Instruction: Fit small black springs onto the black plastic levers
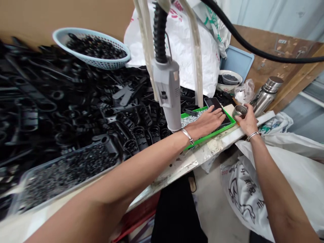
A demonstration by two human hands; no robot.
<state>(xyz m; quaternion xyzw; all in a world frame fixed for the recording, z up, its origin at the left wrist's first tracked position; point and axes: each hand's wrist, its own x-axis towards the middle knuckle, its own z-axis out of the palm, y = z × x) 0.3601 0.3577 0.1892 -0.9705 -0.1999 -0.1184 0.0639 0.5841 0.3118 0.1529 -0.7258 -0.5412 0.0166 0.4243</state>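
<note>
My left hand (208,122) reaches far right across the bench, fingers stretched flat on a black phone (217,108) that lies on a green tray (210,135) of small silver screws. My right hand (246,120) is curled around a small steel cup (240,110) next to a steel thermos flask (266,95). Both wrists wear a metal bangle. A grey electric screwdriver (167,90) hangs on a black coiled cable just left of the tray.
A big heap of black plastic parts (63,101) covers the bench at left, with a blue basket (92,49) on top and a clear tray of small black pieces (63,172) in front. White sacks stand behind and at right. A bowl (229,81) sits at the back.
</note>
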